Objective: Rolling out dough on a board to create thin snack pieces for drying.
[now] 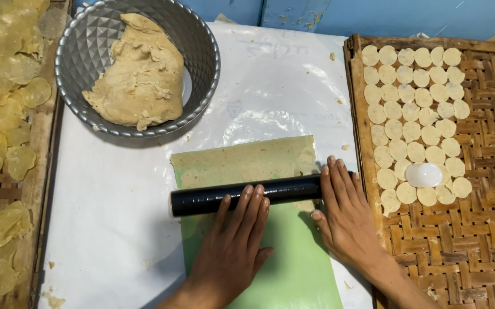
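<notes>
Roller [247, 194]: glossy black.
Sheet [293, 263] under it: pale green, plain; beyond the roller it shows tan-olive with fine specks.
Dough [138, 74]: beige-tan, mottled.
Bowl [81, 46]: silver-grey, faceted diamond pattern inside, ribbed rim.
Table cover [110, 217]: white, faint grey markings.
Tray [476, 229]: brown, woven in a crossed basket pattern.
Discs [413, 97] on tray: cream, plain, in rows.
Cutter [423, 175]: white.
Chips [1, 114], left: translucent yellow.
Wall [373, 14]: blue, chipped paint.
</notes>
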